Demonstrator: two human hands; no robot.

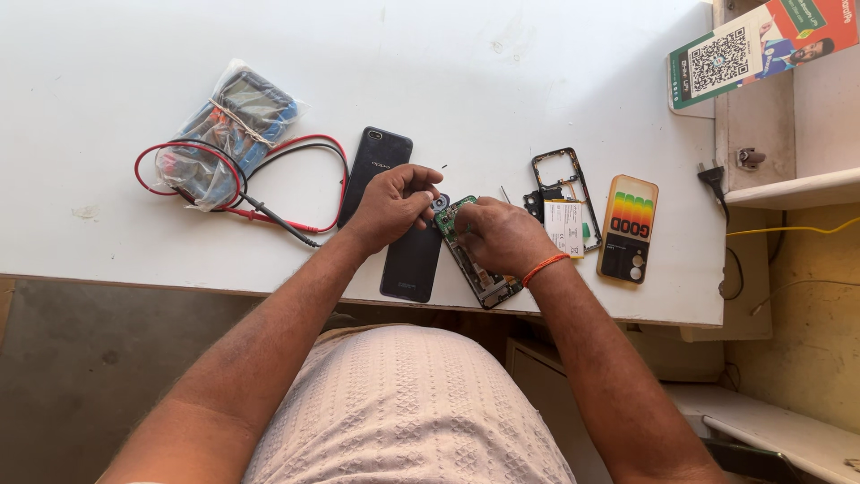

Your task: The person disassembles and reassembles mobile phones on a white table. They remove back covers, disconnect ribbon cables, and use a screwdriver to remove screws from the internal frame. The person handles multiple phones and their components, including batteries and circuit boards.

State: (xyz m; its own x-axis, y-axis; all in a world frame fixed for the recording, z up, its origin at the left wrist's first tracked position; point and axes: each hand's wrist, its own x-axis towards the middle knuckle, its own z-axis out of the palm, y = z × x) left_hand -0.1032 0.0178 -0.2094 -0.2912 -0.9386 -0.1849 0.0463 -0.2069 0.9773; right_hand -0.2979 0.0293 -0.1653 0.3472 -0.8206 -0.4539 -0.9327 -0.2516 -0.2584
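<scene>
Bright daylight over the white tabletop [537,54], surface washed out toward the top, soft short shadows beneath both hands, focus sharp throughout, slight wide-angle bending at the frame edges

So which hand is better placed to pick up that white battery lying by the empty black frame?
The right hand, probably. It rests on the opened phone right beside the white battery, while the left hand sits farther off.

We have a single view, from a camera worn on the person's head, looking steeply down over the chest and forearms. It faces the white table [555,54] from close above, its near edge crossing the frame's middle.
</scene>
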